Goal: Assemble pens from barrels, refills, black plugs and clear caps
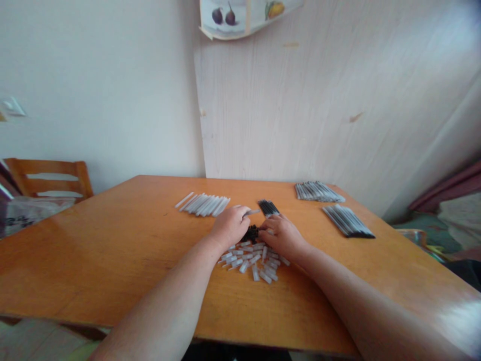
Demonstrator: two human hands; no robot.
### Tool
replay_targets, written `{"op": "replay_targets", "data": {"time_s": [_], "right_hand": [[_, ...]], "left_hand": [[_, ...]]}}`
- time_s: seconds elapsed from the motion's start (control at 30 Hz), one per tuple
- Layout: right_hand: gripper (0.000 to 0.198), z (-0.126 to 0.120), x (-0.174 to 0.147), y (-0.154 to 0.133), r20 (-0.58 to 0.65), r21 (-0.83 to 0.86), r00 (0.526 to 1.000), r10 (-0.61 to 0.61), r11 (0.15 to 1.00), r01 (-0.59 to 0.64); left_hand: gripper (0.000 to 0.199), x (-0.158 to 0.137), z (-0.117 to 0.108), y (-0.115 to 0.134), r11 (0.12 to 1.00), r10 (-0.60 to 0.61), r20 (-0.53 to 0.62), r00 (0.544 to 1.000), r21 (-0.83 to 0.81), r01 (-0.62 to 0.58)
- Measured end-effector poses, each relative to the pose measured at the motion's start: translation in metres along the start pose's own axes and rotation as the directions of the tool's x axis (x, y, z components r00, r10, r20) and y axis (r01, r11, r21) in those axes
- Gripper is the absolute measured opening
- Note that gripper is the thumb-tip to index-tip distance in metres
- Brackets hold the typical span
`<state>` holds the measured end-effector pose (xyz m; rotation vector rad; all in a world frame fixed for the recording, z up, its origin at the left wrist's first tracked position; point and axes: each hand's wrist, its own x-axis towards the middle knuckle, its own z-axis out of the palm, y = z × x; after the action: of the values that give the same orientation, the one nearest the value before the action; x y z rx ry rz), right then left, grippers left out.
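My left hand is closed around a whitish translucent pen barrel, whose end sticks out to the right past the fingers. Beneath and between both hands lies a small heap of black plugs. The fingertips of my right hand are pressed together at the right edge of that heap; what they pinch is too small to make out. Nearer to me, many short translucent caps are scattered over the table, partly under my wrists.
White barrels lie in a row beyond my left hand. Thin black-ended rods rest beyond the right one. Two batches of assembled-looking pens, one nearer and one farther, lie on the wooden table. A chair stands left.
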<state>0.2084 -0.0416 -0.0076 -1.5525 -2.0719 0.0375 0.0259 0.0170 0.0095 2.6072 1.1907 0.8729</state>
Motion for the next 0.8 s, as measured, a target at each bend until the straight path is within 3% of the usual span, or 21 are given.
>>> {"op": "replay_targets", "data": {"time_s": [0.23, 0.43, 0.8], "right_hand": [[0.019, 0.001, 0.000, 0.000, -0.135, 0.248, 0.976, 0.168, 0.960, -0.131], [0.021, 0.002, 0.000, 0.004, -0.209, 0.451, 0.955, 0.212, 0.887, -0.098], [0.030, -0.016, -0.002, -0.009, -0.042, 0.737, 0.925, 0.377, 0.637, -0.227]], "left_hand": [[0.029, -0.002, -0.005, 0.007, 1.000, -0.020, 0.016, 1.000, -0.013, 0.021], [0.026, -0.002, -0.004, 0.006, 1.000, 0.010, 0.017, 1.000, 0.022, -0.010], [0.025, -0.002, -0.003, 0.005, 0.999, 0.016, 0.017, 1.000, 0.034, -0.017]]}}
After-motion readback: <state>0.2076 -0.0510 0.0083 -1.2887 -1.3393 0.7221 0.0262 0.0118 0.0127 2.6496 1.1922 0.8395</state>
